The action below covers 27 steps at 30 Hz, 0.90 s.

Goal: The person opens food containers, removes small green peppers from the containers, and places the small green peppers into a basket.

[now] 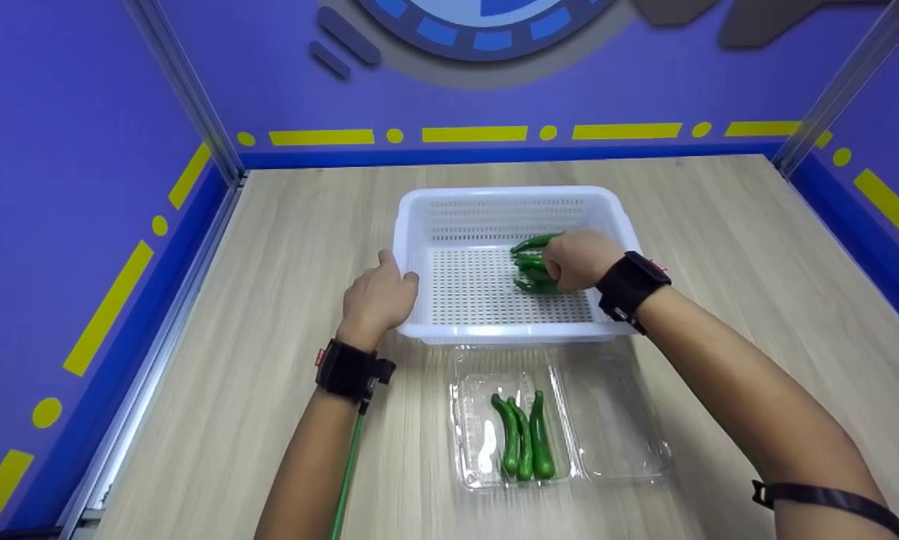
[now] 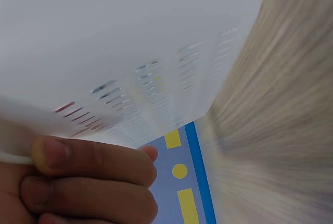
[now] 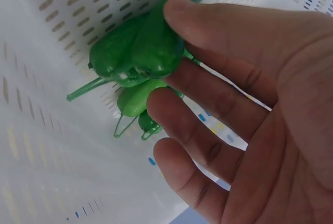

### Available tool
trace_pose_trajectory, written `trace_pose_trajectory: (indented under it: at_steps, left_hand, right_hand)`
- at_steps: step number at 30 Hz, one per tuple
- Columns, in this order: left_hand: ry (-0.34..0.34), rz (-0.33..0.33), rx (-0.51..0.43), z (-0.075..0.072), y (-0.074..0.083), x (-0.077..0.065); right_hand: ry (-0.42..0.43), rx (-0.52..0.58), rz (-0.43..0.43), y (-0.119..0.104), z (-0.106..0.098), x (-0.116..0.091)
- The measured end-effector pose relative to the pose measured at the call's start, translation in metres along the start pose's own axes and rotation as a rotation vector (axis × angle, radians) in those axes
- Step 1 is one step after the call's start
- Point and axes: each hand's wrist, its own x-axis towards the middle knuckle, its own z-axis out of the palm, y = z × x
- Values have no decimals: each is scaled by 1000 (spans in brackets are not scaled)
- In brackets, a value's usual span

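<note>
A white plastic basket [image 1: 503, 331] with slotted walls and floor stands on the table. My left hand [image 1: 378, 298] grips its left rim, thumb over the top edge; in the left wrist view curled fingers [image 2: 99, 161] lie against the outer wall. My right hand [image 1: 584, 259] reaches into the basket's right side. There, thumb and fingers pinch a green pepper [image 3: 158, 44], seen in the right wrist view. Several other green peppers [image 3: 136, 99] lie beneath and beside it, partly hidden by the hand.
In front of the basket lies an opened clear plastic clamshell box [image 1: 618, 420]. Three green peppers [image 1: 541, 446] rest side by side in its left half. Purple panels [image 1: 209, 75] with yellow marks enclose the wood-grain table [image 1: 284, 247] at the back and sides.
</note>
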Motion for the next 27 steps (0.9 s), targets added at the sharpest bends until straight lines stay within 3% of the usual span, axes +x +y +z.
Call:
trace_pose_trajectory:
  at_steps: [13,27]
  left_hand:
    - [5,-1,3,0,-1,0]
    - [9,9,8,-1,-1,-1]
  right_hand:
    - [-90,-19,35,5,9,2]
    - [-33,14,43,10,14,1]
